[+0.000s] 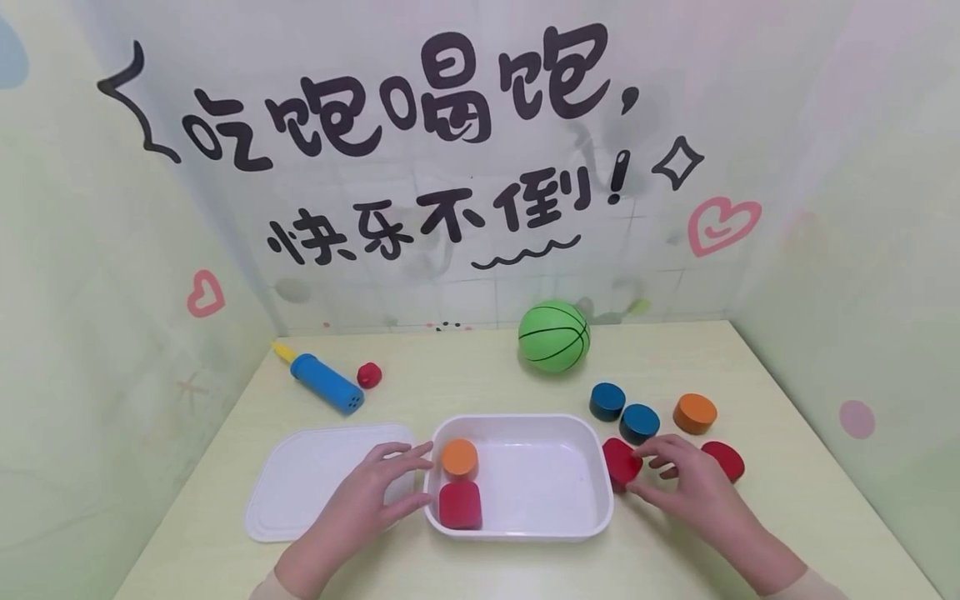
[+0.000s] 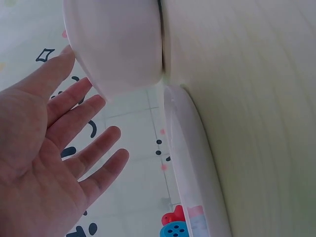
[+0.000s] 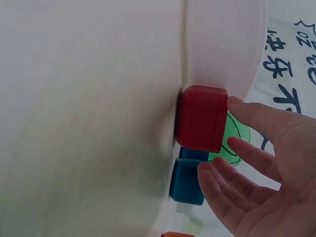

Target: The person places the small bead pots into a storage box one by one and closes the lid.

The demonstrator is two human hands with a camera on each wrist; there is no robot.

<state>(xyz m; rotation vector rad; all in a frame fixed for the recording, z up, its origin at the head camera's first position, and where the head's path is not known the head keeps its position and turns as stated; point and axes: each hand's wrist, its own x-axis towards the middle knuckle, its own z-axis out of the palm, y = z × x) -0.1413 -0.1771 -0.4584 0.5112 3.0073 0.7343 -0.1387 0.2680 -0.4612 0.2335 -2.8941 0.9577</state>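
A white rectangular box (image 1: 536, 483) holds an orange round block (image 1: 459, 458) and a red rounded-square block (image 1: 460, 505) along its left side. My left hand (image 1: 375, 483) is at the box's left wall, fingers spread and fingertips at the rim; in the left wrist view the hand (image 2: 54, 143) grips nothing. Beside the box's right wall sits another red block (image 1: 621, 462) on the table. My right hand (image 1: 693, 483) reaches over that block's right side, thumb and fingers apart. In the right wrist view the thumb lies against the top edge of the red block (image 3: 201, 118), without a grip.
Two blue round blocks (image 1: 639, 423), an orange block (image 1: 695, 413) and a red block (image 1: 723, 461) stand on the right. A green ball (image 1: 554, 337) is at the back. On the left lie a white lid (image 1: 300, 479), a blue pump (image 1: 327, 383) and a small red piece (image 1: 369, 375).
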